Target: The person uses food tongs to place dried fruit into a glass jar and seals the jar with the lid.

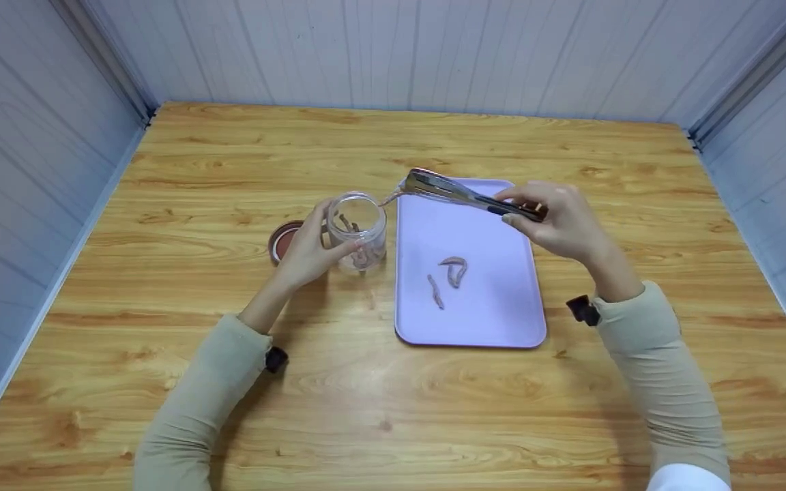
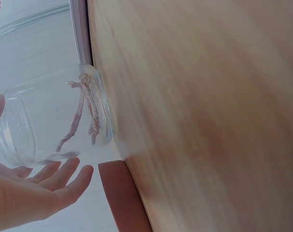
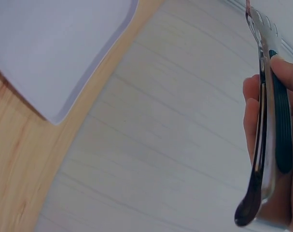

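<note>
A clear jar [image 1: 359, 235] stands upright on the table with several brown, wrinkled strips [image 2: 90, 104] inside. My left hand [image 1: 314, 249] holds it from the left, thumb across the near side and fingers round the far side. In my right hand [image 1: 560, 221] are metal tongs [image 1: 447, 189] with dark handles, pinched together over the tray's far part. Their tips grip one brown strip [image 1: 391, 198], whose free end reaches the right side of the jar's rim. More strips [image 1: 436, 292] lie on the lilac tray [image 1: 482, 324] to the right of the jar.
Left of the jar, partly behind my left hand, a reddish-brown lid [image 1: 282, 239] lies on the wooden table [image 1: 366, 409]. Pale panelled walls [image 1: 434, 54] enclose the table at the back and both sides.
</note>
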A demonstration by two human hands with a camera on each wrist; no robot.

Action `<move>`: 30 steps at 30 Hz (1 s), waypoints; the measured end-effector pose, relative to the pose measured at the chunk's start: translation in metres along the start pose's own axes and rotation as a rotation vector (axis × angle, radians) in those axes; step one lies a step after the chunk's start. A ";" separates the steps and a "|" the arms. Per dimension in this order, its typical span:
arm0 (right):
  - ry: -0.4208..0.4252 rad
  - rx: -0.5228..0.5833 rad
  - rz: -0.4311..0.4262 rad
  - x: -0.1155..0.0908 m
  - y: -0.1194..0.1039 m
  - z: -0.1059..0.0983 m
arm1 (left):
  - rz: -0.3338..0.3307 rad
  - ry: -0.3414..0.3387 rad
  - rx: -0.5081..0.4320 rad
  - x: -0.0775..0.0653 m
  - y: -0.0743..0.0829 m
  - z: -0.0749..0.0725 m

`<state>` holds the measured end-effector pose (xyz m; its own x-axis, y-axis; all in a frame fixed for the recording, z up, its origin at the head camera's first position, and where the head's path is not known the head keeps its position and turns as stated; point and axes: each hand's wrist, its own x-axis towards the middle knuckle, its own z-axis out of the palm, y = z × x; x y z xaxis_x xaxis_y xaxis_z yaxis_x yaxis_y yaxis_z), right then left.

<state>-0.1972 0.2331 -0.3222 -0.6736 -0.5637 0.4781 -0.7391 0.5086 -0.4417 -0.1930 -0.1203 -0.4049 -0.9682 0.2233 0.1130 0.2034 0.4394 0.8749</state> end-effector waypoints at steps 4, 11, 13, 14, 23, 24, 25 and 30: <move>-0.005 0.022 -0.031 0.006 -0.003 0.006 | -0.001 0.000 0.000 0.000 0.000 0.000; 0.008 0.030 -0.096 0.014 -0.007 0.024 | -0.006 -0.007 -0.005 0.001 0.000 0.000; 0.003 0.024 -0.103 0.016 -0.007 0.028 | -0.008 -0.008 -0.003 0.001 0.001 0.000; 0.003 0.019 -0.109 0.017 -0.008 0.029 | -0.011 -0.009 0.000 0.001 0.001 0.000; -0.035 0.014 -0.106 0.019 -0.009 0.040 | -0.007 0.000 0.000 0.001 0.001 0.000; -0.039 0.015 -0.103 0.018 -0.009 0.041 | -0.006 0.002 0.006 0.001 0.001 0.000; -0.041 0.015 -0.100 0.018 -0.009 0.042 | -0.004 0.003 0.004 0.001 0.000 0.000; -0.036 0.008 -0.084 0.014 -0.006 0.040 | -0.001 0.004 -0.007 0.001 0.000 0.000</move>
<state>-0.2022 0.1964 -0.3429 -0.6087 -0.6273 0.4858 -0.7926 0.4534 -0.4076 -0.1939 -0.1200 -0.4046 -0.9690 0.2192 0.1142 0.2015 0.4333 0.8784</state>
